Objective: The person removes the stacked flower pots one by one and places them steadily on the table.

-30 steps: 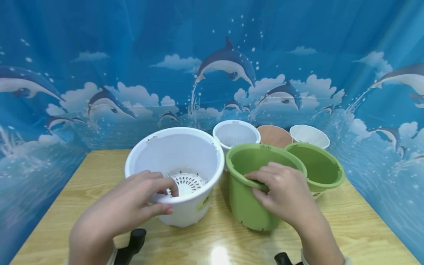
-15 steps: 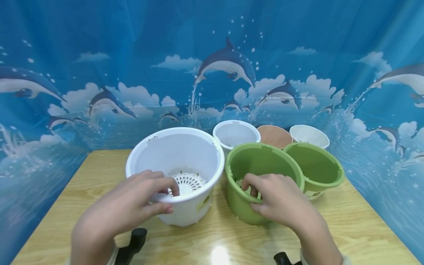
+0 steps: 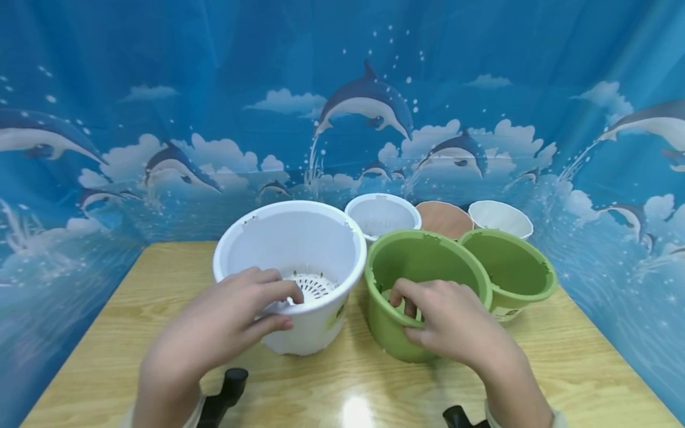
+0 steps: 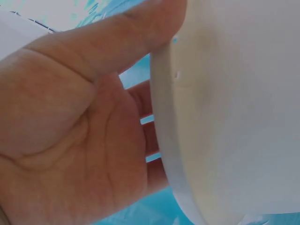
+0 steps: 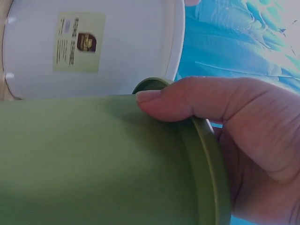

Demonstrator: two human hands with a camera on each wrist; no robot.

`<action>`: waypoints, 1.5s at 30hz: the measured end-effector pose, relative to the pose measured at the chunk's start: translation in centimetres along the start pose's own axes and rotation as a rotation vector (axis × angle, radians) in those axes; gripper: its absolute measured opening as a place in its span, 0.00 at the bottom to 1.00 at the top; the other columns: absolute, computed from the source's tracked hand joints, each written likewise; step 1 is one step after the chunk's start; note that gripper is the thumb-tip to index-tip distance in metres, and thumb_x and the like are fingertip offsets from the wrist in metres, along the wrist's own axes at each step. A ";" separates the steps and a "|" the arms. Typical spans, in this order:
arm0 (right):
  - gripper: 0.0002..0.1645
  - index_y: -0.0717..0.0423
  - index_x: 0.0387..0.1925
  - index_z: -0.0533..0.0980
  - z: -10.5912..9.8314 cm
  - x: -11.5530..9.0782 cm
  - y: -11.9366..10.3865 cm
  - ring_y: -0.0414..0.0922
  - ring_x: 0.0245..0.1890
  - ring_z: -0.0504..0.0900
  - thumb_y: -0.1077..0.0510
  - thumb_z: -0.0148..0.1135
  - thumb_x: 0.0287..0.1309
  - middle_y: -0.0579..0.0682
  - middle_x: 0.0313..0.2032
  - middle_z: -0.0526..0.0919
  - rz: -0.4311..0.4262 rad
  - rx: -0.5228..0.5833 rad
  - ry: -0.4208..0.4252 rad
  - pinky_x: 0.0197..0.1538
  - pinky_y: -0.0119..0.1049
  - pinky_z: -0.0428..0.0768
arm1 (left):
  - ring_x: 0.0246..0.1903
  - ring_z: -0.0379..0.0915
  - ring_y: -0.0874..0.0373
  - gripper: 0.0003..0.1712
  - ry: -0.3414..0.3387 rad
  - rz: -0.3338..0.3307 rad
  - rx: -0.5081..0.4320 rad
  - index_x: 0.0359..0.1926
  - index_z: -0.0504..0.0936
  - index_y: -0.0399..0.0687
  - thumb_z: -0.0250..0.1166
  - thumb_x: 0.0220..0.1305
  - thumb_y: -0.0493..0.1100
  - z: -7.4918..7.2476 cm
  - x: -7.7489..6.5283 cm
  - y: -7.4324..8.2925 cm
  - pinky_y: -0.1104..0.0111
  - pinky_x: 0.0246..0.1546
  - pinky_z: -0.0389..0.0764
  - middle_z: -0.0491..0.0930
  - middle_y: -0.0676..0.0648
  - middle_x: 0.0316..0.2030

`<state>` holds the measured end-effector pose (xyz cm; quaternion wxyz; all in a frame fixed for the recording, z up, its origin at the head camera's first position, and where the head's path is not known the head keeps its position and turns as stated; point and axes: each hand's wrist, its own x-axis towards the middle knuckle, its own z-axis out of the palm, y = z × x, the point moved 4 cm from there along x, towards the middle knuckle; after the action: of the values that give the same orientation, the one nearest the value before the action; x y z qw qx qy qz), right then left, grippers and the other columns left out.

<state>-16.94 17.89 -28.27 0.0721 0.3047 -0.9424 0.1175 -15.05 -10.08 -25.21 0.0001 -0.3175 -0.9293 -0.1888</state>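
Note:
A large white plastic flowerpot with a slotted base stands left of centre in the head view. My left hand grips its near rim, fingers inside and thumb outside; the left wrist view shows the thumb pressed below the white rim. To the right, a green flowerpot is held at its near rim by my right hand, again with fingers inside. In the right wrist view the thumb lies on the green wall. Behind it, the white pot shows a printed label.
A second green pot stands right of the held green one. Along the back are a smaller white pot, a brown pot and a white scalloped pot. All are on a wooden table before a blue dolphin curtain.
The green pot in my right hand has come down and levelled. My left hand has shifted the big white pot slightly right and away from me.

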 end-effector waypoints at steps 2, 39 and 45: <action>0.22 0.34 0.37 0.75 0.0 0.0 -0.1 0.28 0.24 0.71 0.58 0.75 0.42 0.25 0.25 0.72 0.000 0.002 -0.004 0.26 0.29 0.70 | 0.37 0.73 0.66 0.09 0.041 0.022 0.044 0.45 0.81 0.67 0.69 0.64 0.50 0.2 0.3 0.2 0.66 0.36 0.77 0.78 0.64 0.38; 0.20 0.37 0.37 0.71 0.8 0.5 -0.2 0.32 0.20 0.66 0.49 0.77 0.50 0.30 0.22 0.68 0.001 0.019 -0.012 0.24 0.29 0.67 | 0.40 0.74 0.63 0.14 0.156 0.033 0.128 0.51 0.82 0.59 0.68 0.66 0.51 2.6 3.6 1.1 0.65 0.43 0.79 0.79 0.60 0.39; 0.20 0.36 0.37 0.70 0.9 0.5 -0.2 0.32 0.20 0.66 0.47 0.76 0.52 0.30 0.22 0.68 0.007 0.022 -0.027 0.24 0.29 0.67 | 0.39 0.74 0.64 0.14 0.157 0.030 0.113 0.50 0.82 0.59 0.68 0.65 0.51 2.8 3.7 1.0 0.66 0.42 0.79 0.78 0.60 0.38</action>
<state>-17.31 17.24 -28.99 0.0558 0.3037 -0.9430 0.1238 -17.07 -6.16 -27.01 0.0935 -0.3150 -0.9307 -0.1605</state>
